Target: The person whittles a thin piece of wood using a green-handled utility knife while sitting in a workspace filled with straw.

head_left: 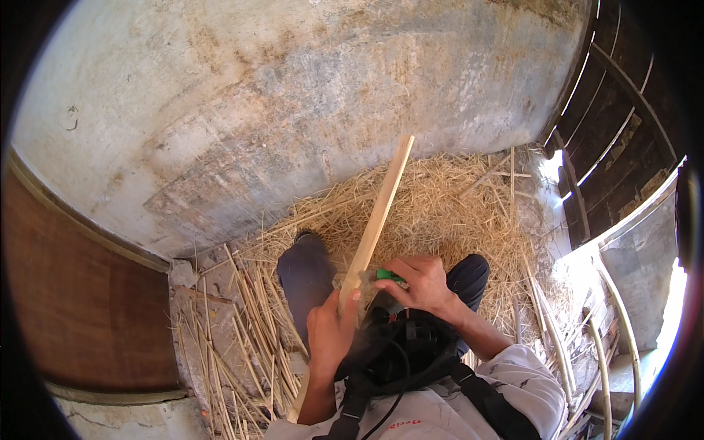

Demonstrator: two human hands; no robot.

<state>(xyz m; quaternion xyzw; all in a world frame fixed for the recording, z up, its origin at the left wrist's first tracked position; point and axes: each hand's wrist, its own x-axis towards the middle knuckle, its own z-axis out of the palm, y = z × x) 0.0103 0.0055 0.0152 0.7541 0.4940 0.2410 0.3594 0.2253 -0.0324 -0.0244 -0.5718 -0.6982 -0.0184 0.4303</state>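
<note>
A long pale strip of split wood or bamboo [385,198] slants from my lap up toward the wall. Its lower part passes through my left hand [331,330], which is closed around it with the thumb along its side. To the right, my right hand [422,284] grips a small green-handled knife [385,275]. The knife's greyish end meets the strip just above my left hand, but the blade is blurred and its edge cannot be made out. My bent legs are on either side of the two hands.
Pale shavings and straw [447,198] are heaped between my feet and the stained wall [293,110]. Thin sticks [253,330] lie at my left, near a brown panel [88,286]. Curved poles [601,367] stand at the right, below dark slatted boards [616,125]. Black straps cross my chest.
</note>
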